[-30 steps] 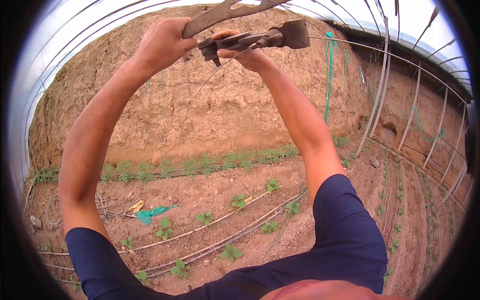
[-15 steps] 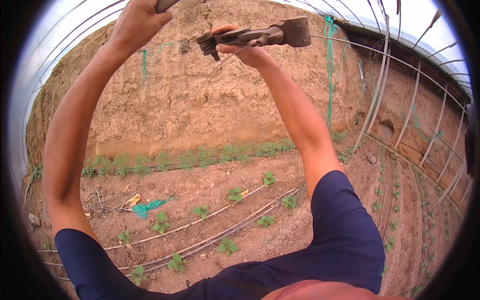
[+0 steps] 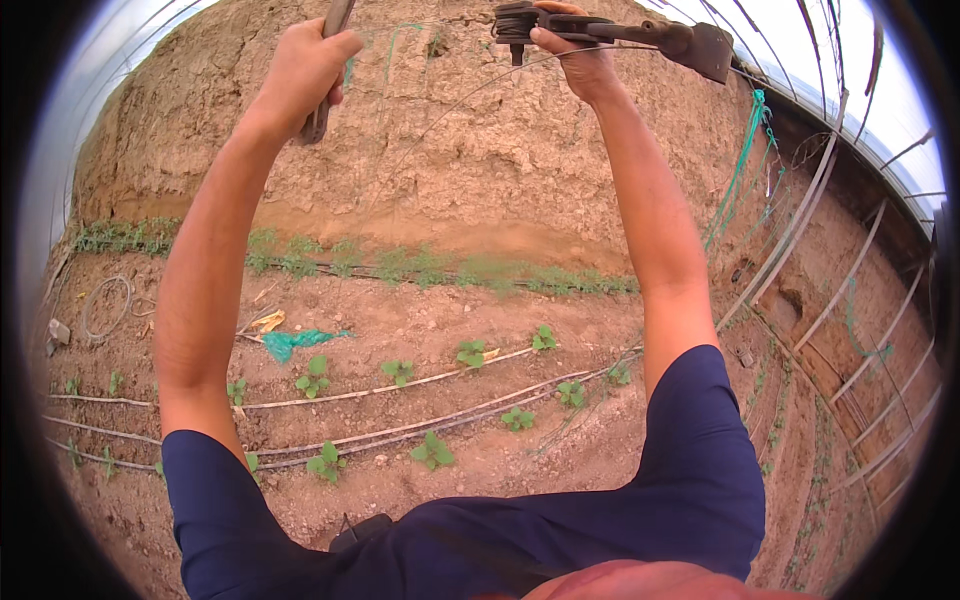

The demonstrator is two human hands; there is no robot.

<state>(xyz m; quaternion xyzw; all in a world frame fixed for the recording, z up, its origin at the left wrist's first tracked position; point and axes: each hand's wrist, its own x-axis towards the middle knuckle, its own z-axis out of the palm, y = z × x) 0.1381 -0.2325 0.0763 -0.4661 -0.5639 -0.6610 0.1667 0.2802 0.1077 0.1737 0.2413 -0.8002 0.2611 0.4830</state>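
Observation:
My left hand [image 3: 302, 72], raised at the upper left, is closed around a dark, narrow metal handle [image 3: 316, 125]; its top leaves the picture, so I cannot tell the tool's kind. At the top right of centre, my right hand [image 3: 580, 62] grips a dark metal tool [image 3: 640, 34]. One end of this tool has a ridged, spool-like part [image 3: 516, 20] with a short stub below, and the other widens into a blocky head [image 3: 708, 52]. A thin wire [image 3: 470, 98] runs from near the tool down across the earthen wall. Both arms are stretched up and apart.
An earthen wall [image 3: 480, 170] rises ahead, with low green plants along its foot. Rows of seedlings [image 3: 432, 450] grow beside thin hoses [image 3: 400, 440] on the soil. Green netting [image 3: 290, 343] lies at left. Poles [image 3: 800, 225] and green cords [image 3: 740, 165] stand at right.
The view has shifted, and both hands appear farther right. My left hand now shows more of its handle, sticking out below the fist. The right hand still grips the dark metal tool.

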